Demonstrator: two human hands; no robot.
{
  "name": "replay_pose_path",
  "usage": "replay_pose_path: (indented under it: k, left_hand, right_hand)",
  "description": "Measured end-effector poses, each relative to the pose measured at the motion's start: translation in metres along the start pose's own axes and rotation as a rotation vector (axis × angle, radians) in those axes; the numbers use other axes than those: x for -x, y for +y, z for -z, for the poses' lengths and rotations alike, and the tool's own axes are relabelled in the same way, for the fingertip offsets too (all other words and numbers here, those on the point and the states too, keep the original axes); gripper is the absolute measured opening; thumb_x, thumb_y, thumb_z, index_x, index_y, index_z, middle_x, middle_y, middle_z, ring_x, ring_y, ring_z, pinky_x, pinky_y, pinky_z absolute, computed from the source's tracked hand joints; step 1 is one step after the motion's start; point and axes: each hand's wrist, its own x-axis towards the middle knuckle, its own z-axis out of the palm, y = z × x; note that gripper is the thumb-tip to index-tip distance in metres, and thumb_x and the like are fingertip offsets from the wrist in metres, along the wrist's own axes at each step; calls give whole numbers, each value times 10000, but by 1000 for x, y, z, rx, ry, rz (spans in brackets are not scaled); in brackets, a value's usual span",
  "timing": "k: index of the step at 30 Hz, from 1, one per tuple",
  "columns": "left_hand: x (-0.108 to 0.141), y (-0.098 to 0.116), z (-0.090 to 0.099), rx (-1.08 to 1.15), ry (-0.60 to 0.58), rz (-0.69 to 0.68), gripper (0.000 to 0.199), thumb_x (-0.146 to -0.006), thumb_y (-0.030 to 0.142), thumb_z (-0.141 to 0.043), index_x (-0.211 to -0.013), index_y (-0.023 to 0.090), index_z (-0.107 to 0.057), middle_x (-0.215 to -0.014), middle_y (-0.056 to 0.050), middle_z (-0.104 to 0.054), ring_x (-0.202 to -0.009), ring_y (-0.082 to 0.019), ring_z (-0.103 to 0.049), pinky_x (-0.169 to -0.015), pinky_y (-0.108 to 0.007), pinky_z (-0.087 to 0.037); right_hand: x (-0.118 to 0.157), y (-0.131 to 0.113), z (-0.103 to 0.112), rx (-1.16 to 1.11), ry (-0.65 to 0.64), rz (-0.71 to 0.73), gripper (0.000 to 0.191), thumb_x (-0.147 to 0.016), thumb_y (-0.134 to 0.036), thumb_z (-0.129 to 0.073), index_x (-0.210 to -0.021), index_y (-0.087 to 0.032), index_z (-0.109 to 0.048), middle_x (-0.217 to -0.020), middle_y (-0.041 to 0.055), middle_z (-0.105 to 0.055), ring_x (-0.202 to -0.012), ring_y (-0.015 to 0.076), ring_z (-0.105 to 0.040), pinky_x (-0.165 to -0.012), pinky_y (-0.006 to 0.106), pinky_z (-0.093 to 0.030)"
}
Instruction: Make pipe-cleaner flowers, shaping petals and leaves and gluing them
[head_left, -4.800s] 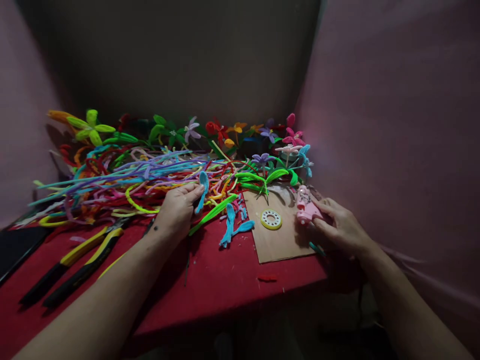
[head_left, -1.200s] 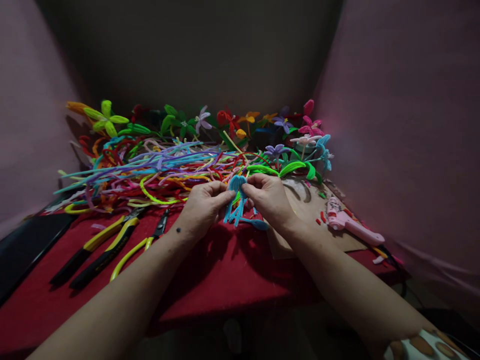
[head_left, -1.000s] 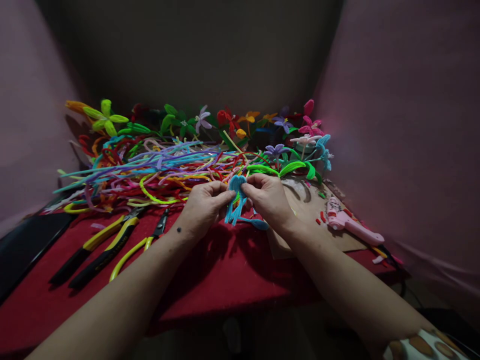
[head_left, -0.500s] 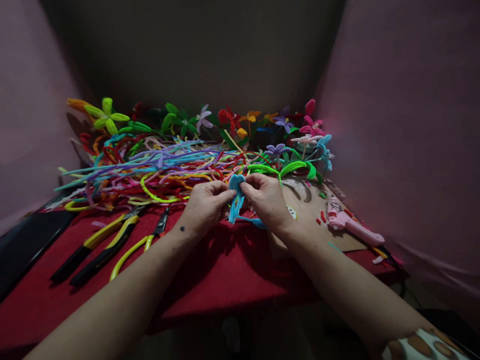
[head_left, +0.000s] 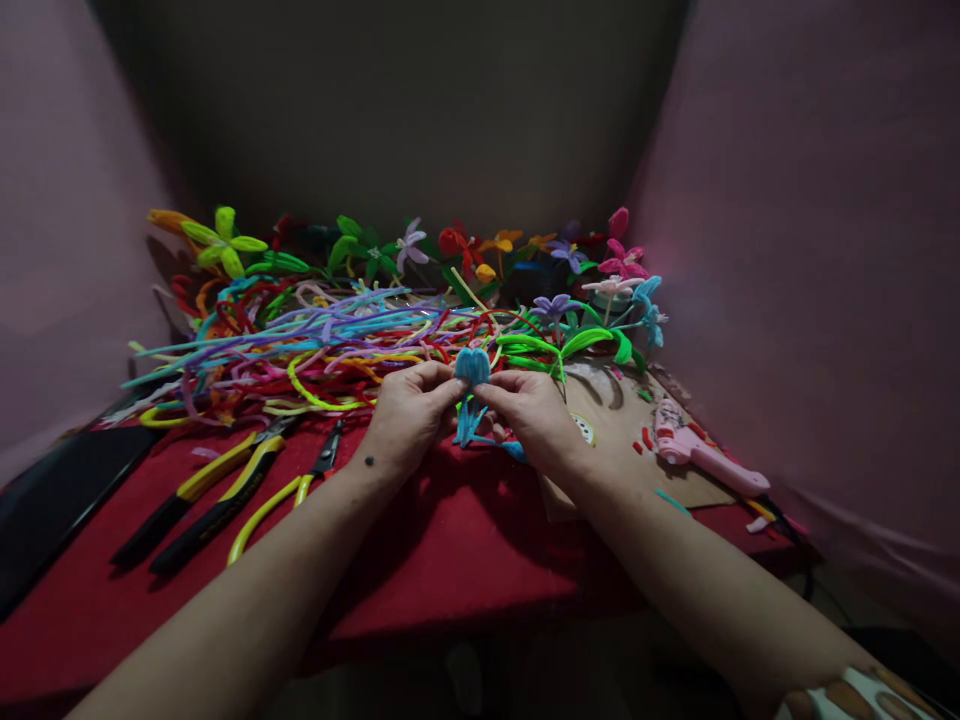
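Between my hands, above the red tabletop, is a blue pipe-cleaner piece (head_left: 472, 367) with a rounded, looped top and loose ends hanging below. My left hand (head_left: 411, 412) pinches its left side with thumb and finger. On its right side, my right hand (head_left: 529, 408) grips it the same way. Another blue fuzzy piece (head_left: 513, 451) lies low beside my right hand, partly hidden by it. A green leafy stem (head_left: 561, 352) stands just behind my right hand.
Yellow-black pliers (head_left: 217, 480) and yellow-handled cutters (head_left: 304, 487) lie left on the red cloth (head_left: 450, 560). Heaped pipe cleaners (head_left: 337, 340) and fuzzy flowers (head_left: 223, 243) fill the back. A pink glue gun (head_left: 705, 456) rests on cardboard (head_left: 630, 460) at right.
The blue piece's looped top now faces me more squarely, and its lower ends are bunched differently. My right fingers have shifted slightly lower on it. The whole view has moved slightly.
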Motion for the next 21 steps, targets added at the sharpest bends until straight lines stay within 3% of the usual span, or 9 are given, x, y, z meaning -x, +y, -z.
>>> replay_pose_path:
  k: [5, 9, 16, 21]
  left_hand:
    - [-1, 0, 1, 0, 41, 26, 126, -597, 224, -638, -612, 124, -562, -390, 77, -419, -331, -31, -326, -330, -158, -230]
    - [-2, -4, 2, 11, -2, 35, 128, -635, 247, -614, -656, 134, -559, -398, 59, -467, -331, -57, -372, -321, -168, -265]
    - [-2, -5, 2, -32, -55, 34, 141, -680, 260, -593, -736, 134, -562, -427, 33, -520, -336, -83, -423, -320, -185, -308]
    - [-4, -3, 3, -89, -20, -95, 165, -673, 272, -628, -752, 145, -557, -483, 51, -513, -362, -75, -450, -349, -187, -352]
  right_hand:
    - [1, 1, -3, -24, 10, -18, 129, -627, -238, -633, -594, -121, -589, -435, -34, -550, -334, 52, -460, -310, 150, -293]
    - [-1, 3, -2, -38, 0, -17, 118, -620, -223, -620, -624, -106, -626, -468, -16, -583, -361, 74, -509, -313, 154, -305]
    - [-4, 3, 0, 20, 17, -10, 87, -634, -172, -585, -601, -100, -622, -439, -25, -555, -334, 49, -461, -310, 147, -298]
    - [-4, 4, 1, 59, 37, -33, 102, -649, -191, -585, -590, -108, -597, -417, -46, -513, -333, 40, -437, -304, 137, -296]
